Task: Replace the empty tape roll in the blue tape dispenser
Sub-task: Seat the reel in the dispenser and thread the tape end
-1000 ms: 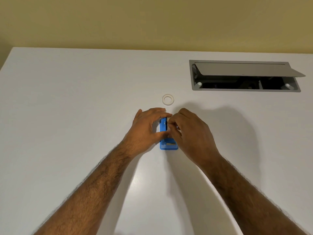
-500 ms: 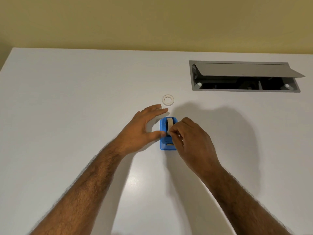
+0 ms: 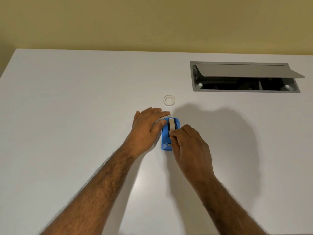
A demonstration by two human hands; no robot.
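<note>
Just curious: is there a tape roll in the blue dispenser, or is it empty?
In. A pale tape roll stands between the blue dispenser walls; the bare ring lies apart on the table.

A big white table fills most of the view. Its top is smooth and a little shiny, and soft light from above makes a pale glow on it. Dark, fuzzy shadows fall on the right half of the table. Behind the table stands a plain yellow wall, a bit darker in the left corner. Far back on the right, a long grey box is set into the table top. Its flat grey lid is tipped up and open. Inside, the box is dark, with two small white dots near its ends.
</note>
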